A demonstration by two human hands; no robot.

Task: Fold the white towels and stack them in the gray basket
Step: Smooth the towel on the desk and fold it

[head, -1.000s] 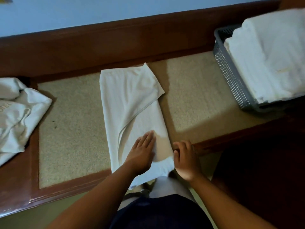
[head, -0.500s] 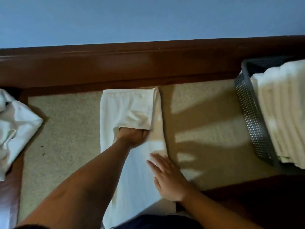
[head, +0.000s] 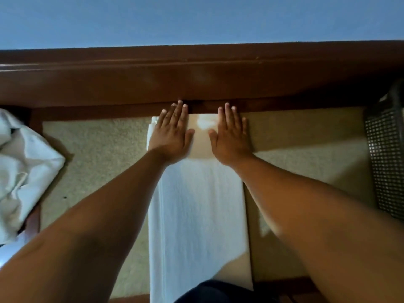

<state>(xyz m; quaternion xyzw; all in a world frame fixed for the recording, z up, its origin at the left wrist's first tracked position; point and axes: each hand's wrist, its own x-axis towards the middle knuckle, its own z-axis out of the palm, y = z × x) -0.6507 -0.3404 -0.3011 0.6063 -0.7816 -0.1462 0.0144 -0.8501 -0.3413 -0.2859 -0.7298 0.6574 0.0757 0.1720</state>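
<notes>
A white towel [head: 199, 211] lies as a long narrow strip on the beige mat, running from the near edge to the wooden ledge at the back. My left hand [head: 172, 132] presses flat on the towel's far left corner with straight fingers. My right hand [head: 229, 134] lies flat beside it on the far right corner, fingertips reaching the ledge. The gray basket [head: 385, 158] shows only as a mesh wall at the right edge; its contents are out of view.
A crumpled pile of white towels [head: 24, 171] sits at the left edge. The beige mat [head: 98, 162] is framed by a brown wooden border, with a raised wooden ledge [head: 196, 79] and blue wall behind.
Both hands slid away from me along the towel to its far end and now press flat there. The loose upper flap is smoothed down. The view tilted, pushing the basket to the edge.
</notes>
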